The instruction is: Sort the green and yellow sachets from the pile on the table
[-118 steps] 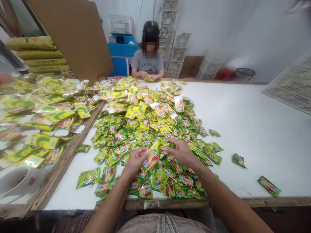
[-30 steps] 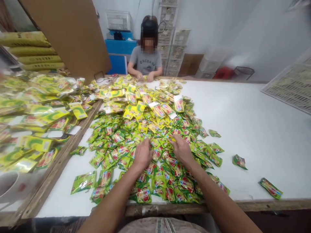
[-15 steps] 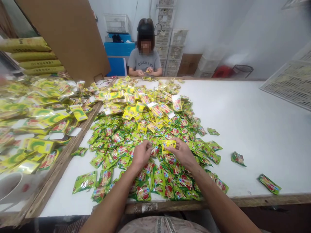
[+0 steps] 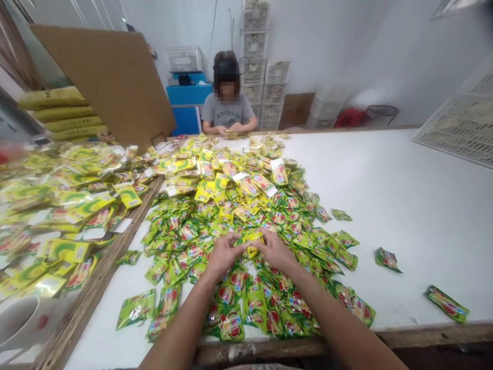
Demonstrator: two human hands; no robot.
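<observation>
Between my two hands is a small yellow packet (image 4: 253,241), held just above the heap. My left hand (image 4: 224,255) pinches its left side, thumb stretched towards the middle. The packet's right side is gripped by my right hand (image 4: 276,252), whose fingers partly cover it. Under and around both hands lies a heap of small green sachets (image 4: 231,325) with red fruit pictures. Beyond them, larger yellow packets (image 4: 204,190) with white ends are piled up.
A wooden strip (image 4: 111,252) divides the white table (image 4: 385,205) from more yellow packets (image 4: 63,249) on the left. A mug (image 4: 23,318) stands at lower left. Opposite sits a co-worker (image 4: 228,110), hands at small packets. A white crate (image 4: 462,128) is at right.
My left hand has moved right and come onto the yellow packet, which my right hand has brought slightly left. The camera view has tilted up a little.
</observation>
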